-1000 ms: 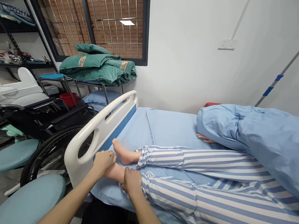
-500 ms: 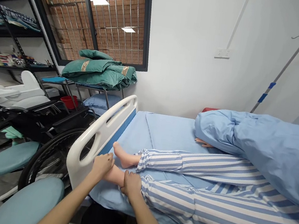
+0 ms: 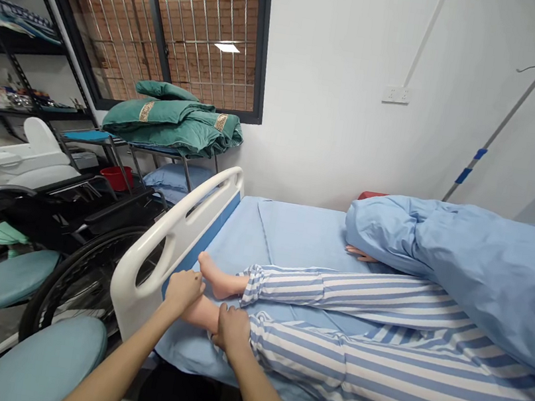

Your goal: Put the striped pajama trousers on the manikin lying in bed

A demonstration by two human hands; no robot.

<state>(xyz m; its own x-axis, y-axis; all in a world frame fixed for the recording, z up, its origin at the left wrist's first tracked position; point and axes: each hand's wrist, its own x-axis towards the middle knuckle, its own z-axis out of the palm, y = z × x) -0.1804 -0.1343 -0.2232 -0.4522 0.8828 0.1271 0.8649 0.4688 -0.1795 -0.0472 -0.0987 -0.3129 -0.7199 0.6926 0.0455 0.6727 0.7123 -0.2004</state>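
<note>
Two grips going on in the head view: my left hand (image 3: 185, 292) is holding the toe end of the near foot (image 3: 203, 313), my right hand (image 3: 232, 329) is clasping its ankle, probably because two holds are steadier than one. That foot's lying at the footboard (image 3: 124, 273) end of the bed (image 3: 303, 232), striped cuff (image 3: 259, 330) bunching beside my right hand, maybe leaving skin bare.
</note>
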